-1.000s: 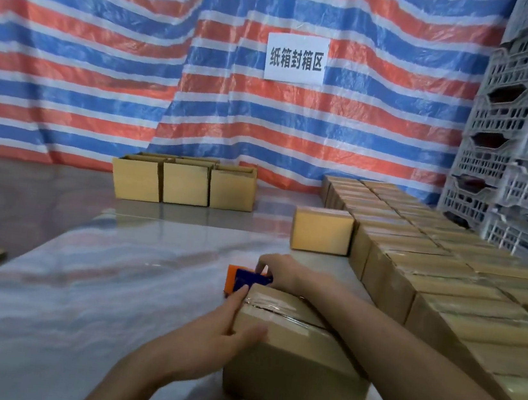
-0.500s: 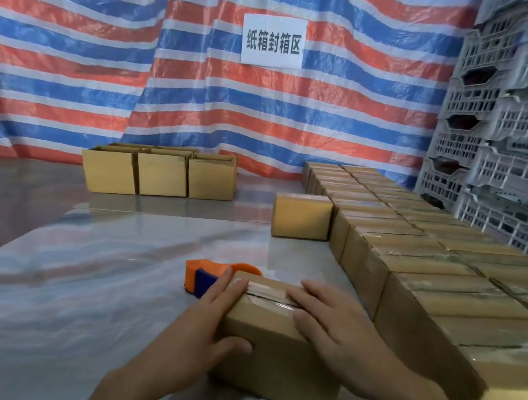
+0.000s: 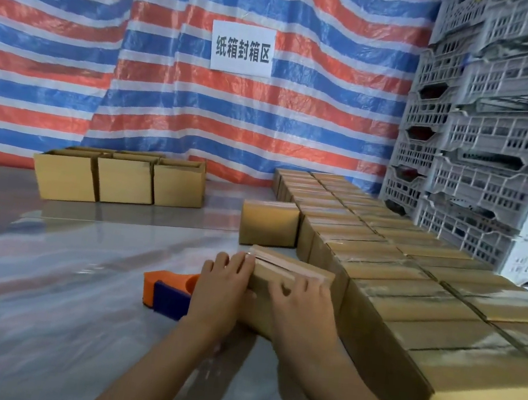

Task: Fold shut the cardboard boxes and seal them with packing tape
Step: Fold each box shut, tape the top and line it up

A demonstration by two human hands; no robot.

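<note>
A white sign (image 3: 242,48) hangs on a striped tarp (image 3: 71,73) (crates (image 3: 498,146) stacked beside it).

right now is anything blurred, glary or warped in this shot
Head view: motion blur smears the box between the left hand and right hand; soft glare streaks the shiny table cover; the crates at right lean from the wide lens; the sign is readable.
</note>
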